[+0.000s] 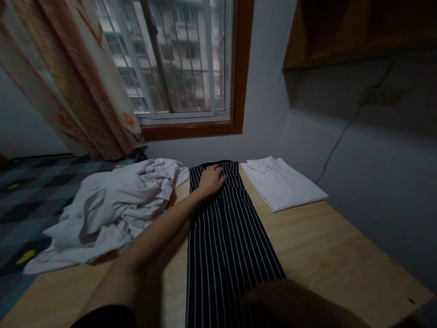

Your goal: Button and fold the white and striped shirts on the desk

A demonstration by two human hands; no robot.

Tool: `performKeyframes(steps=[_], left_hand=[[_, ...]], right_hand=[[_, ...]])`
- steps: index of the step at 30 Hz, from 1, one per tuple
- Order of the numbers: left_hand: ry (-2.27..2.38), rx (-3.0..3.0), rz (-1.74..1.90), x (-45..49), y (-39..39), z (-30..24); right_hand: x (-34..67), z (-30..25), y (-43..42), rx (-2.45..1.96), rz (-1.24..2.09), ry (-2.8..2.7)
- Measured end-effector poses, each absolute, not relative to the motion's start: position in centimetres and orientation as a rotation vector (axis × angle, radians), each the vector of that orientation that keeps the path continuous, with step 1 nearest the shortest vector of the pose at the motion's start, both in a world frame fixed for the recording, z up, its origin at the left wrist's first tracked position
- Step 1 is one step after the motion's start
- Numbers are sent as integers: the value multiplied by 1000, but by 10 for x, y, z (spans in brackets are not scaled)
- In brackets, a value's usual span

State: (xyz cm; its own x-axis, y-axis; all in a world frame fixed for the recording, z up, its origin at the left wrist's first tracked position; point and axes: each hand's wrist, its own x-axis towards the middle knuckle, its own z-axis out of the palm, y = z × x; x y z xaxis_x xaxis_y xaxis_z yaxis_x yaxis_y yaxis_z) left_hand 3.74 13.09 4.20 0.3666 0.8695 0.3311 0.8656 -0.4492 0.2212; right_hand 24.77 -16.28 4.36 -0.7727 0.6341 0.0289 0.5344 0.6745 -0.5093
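Observation:
A pair of black trousers with white pinstripes (232, 228) lies lengthwise on the wooden table (307, 246), its waistband at the far end. My left hand (211, 180) rests on the cloth just below that waistband, palm down with the fingers spread. Close to me, my right hand (273, 296) is dark and blurred over the lower part of the trousers. Its fingers cannot be made out, nor whether it grips the fabric.
On the left, a crumpled heap of white clothing (119, 205) spreads over the table's edge. A folded white collared shirt (283, 182) lies at the far right. Behind are a window (184, 59) and a floral curtain (75, 77); a wooden shelf (327, 57) overhangs the right side.

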Motion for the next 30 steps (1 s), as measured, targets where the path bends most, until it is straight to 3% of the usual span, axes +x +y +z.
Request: performKeyframes(steps=[5, 8, 18, 30], left_hand=[[1188, 2892, 151, 15, 31, 15], [1119, 2870, 15, 9, 2, -4], [1049, 2864, 67, 3, -4, -12], [1015, 2816, 137, 1, -4, -14]], right_hand=[[248, 24, -44, -1160, 571, -2171], [220, -1, 27, -1198, 510, -2286], [184, -32, 155, -1643, 218, -2512], [169, -34, 220, -1847, 278, -2181]])
